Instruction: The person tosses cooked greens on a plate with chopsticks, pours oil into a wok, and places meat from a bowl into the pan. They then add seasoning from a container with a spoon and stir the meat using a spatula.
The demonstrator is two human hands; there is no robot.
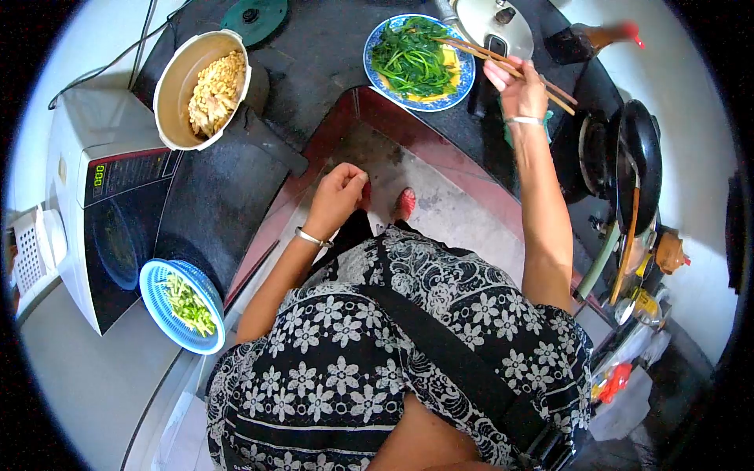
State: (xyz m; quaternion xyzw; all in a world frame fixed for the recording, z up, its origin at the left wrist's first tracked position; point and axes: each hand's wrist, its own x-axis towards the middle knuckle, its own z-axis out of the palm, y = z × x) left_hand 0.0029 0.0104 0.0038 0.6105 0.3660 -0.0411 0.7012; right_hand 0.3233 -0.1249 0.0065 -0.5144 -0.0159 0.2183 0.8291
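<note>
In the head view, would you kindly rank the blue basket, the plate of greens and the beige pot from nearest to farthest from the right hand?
1. Plate of greens: just left of the right hand, under the tips of its chopsticks.
2. Beige pot: upper left.
3. Blue basket: lower left.

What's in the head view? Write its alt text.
The wearer's right hand holds chopsticks over a blue-and-white plate of leafy greens; the left hand curls before the body. Around them: a pot of food, a blue basket, a wok.
</note>
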